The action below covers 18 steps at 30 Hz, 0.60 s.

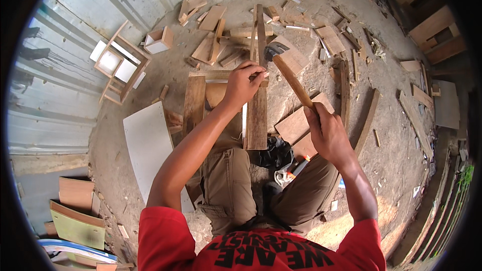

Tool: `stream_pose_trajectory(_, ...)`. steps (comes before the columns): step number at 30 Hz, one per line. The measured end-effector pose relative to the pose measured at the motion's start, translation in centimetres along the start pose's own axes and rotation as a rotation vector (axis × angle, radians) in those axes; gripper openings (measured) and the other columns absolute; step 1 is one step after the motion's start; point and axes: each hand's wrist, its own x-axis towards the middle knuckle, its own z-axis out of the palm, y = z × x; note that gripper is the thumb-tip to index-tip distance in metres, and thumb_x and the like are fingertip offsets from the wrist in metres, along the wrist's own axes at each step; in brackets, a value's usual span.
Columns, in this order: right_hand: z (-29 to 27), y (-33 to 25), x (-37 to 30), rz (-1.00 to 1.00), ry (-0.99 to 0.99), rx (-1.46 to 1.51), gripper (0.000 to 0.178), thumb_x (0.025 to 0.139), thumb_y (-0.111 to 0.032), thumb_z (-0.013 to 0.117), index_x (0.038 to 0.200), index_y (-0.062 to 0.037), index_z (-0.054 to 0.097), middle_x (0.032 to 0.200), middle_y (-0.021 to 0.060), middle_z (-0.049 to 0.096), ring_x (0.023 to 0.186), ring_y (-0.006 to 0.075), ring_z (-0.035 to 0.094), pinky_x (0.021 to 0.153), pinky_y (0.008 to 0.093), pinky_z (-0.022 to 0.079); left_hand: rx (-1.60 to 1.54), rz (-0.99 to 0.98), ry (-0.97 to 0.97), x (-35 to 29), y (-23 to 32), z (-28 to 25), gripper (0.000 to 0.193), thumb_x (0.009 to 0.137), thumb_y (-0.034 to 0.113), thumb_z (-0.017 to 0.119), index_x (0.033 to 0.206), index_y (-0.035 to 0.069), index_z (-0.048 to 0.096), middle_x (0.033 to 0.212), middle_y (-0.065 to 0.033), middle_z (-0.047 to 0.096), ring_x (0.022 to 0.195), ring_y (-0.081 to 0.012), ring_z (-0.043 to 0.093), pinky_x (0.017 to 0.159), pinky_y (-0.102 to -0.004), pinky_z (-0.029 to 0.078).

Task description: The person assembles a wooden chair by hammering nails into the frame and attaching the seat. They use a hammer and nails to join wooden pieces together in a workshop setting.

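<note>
My right hand (329, 133) grips the wooden handle of a hammer (293, 81), its dark metal head raised just right of the upright-lying plank. With fingertips pinched together, my left hand (241, 88) rests at a small wooden crosspiece over the long brown plank (257, 125). Whatever the pinch holds is too small to make out. The plank runs away from me between my knees. Left of it stands a wider board (194, 101), joined at its far end to a crosswise piece.
A white panel (145, 143) leans by my left leg. A small wooden frame (123, 65) stands near the metal wall (60, 95). Offcuts and boards (330, 40) litter the floor ahead. A black bag (276, 153) lies between my legs; a long strip (367, 120) lies at right.
</note>
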Motion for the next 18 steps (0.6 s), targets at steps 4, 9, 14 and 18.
stream_pose_trajectory(4,0.7,-0.6,-0.5,0.027,0.054,0.025,0.023,0.104,-0.019,0.051,0.100,0.0039,0.053,0.061,0.0264,0.058,0.062,0.0497,0.059,0.054,0.0525,0.042,0.002,-0.013,-0.011,-0.1,-0.2,0.0,0.013,0.089,0.010,0.072,0.093,-0.002,0.071,0.093,-0.0098,0.067,0.077,-0.0243,0.069,0.067,-0.0313,0.057)
stream_pose_trajectory(9,0.4,-0.6,-0.3,0.055,0.005,0.023,0.024,0.104,-0.019,0.052,0.099,0.0044,0.052,0.062,0.0278,0.058,0.064,0.0501,0.060,0.054,0.0530,0.041,0.037,-0.004,-0.010,0.1,-0.5,-0.1,0.014,0.090,0.012,0.073,0.092,-0.002,0.071,0.092,-0.0089,0.067,0.077,-0.0229,0.069,0.067,-0.0306,0.056)
stream_pose_trajectory(14,1.0,-0.8,-0.6,0.073,0.052,0.024,0.025,0.104,-0.020,0.052,0.096,0.0036,0.051,0.064,0.0283,0.059,0.065,0.0505,0.060,0.054,0.0532,0.041,-0.021,-0.018,-0.004,-0.1,-0.1,-0.1,0.014,0.089,0.011,0.074,0.092,-0.003,0.071,0.092,-0.0091,0.067,0.077,-0.0216,0.070,0.066,-0.0309,0.057)
stream_pose_trajectory(18,2.2,1.0,0.2,0.049,0.118,0.084,0.033,0.105,-0.026,0.052,0.091,0.0035,0.049,0.061,0.0246,0.056,0.056,0.0447,0.058,0.051,0.0481,0.041,0.005,-0.019,-0.017,-0.2,-0.3,-0.4,0.012,0.090,0.008,0.072,0.093,-0.003,0.069,0.092,-0.0085,0.067,0.078,-0.0201,0.070,0.066,-0.0309,0.057)
